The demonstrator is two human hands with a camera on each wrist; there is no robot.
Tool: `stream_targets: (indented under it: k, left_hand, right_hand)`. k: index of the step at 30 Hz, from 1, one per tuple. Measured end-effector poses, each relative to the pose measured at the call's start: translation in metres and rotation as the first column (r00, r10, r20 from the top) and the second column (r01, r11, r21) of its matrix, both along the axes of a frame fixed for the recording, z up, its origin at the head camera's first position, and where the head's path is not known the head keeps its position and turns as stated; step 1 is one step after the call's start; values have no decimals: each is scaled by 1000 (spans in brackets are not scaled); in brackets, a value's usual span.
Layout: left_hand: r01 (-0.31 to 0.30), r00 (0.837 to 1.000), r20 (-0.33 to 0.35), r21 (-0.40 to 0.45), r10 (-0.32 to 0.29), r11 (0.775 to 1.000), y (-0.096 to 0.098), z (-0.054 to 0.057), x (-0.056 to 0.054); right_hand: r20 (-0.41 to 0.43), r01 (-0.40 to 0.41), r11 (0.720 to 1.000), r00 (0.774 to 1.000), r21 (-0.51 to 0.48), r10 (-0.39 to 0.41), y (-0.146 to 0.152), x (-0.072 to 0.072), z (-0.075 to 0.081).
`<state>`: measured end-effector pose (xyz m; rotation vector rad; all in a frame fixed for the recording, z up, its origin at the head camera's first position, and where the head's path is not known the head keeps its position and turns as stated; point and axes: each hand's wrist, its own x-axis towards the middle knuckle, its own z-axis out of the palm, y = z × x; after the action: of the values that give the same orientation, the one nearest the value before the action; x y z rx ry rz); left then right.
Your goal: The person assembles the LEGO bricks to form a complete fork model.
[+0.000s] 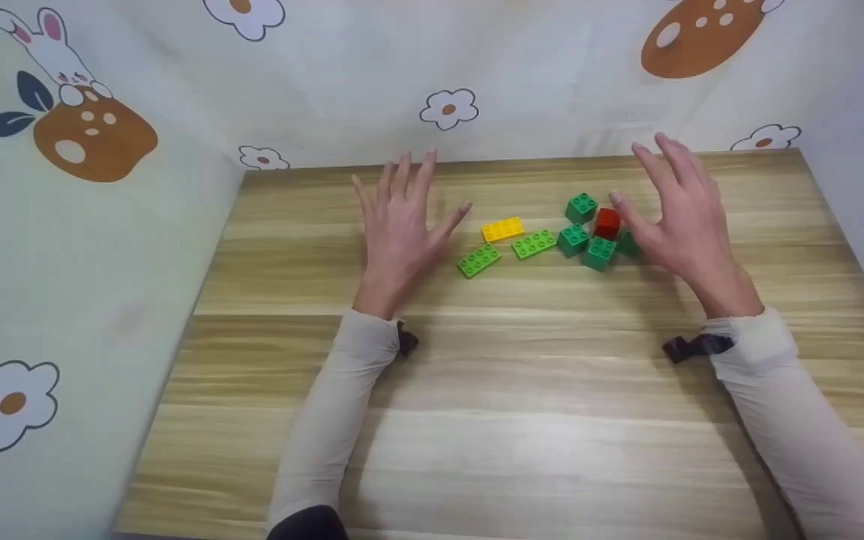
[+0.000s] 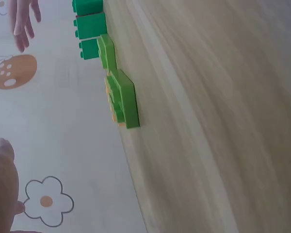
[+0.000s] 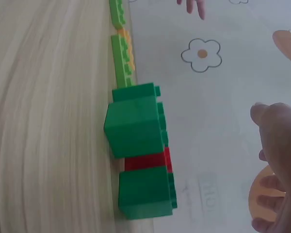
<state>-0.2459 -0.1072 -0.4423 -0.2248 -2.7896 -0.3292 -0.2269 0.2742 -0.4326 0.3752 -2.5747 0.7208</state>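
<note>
Head view: your counter (image 1: 522, 427) spans the centre and bottom of the frame, wall (image 1: 342, 90) behind it. Your left hand (image 1: 400, 232) is left of centre, your right hand (image 1: 693, 225) at centre right. Between them, three long bricks (image 1: 534, 244): one behind, one front left, one right. Right of these, five cube bricks (image 1: 600, 255) cluster, the rightmost partly hidden by your right hand.

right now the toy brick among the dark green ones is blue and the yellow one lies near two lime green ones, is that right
Not blue: the toy brick among the dark green ones is red, as the head view shows. The yellow one does lie near two lime green ones.
</note>
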Motion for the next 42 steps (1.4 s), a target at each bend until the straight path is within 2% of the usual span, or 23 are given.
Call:
stream_targets:
  k: [6,14,25,35,39,42]
  left_hand:
    - [91,996,0,69,-91,993,16,7,9]
    - [223,975,-43,178,-218,959,34,11,18]
    - [298,953,-4,186,-302,936,62,14,23]
    - [377,924,-9,180,-381,909,86,4,24]
    - [412,910,-27,164,-414,896,96,-4,24]
    - [430,901,-11,156,-434,889,103,-9,24]
  right_hand:
    - [-29,-64,997,998,-33,63,-10,7,0]
    - [18,-128,992,992,-7,128,-17,15,-2]
    - [118,-184,983,976,5,182,-15,22,-13]
    - [251,-216,975,947,43,199,-15,19,-14]
    - [275,-246,968,935,52,223,-15,17,-14]
    - [283,-269,961,928,66,240,-14,15,-14]
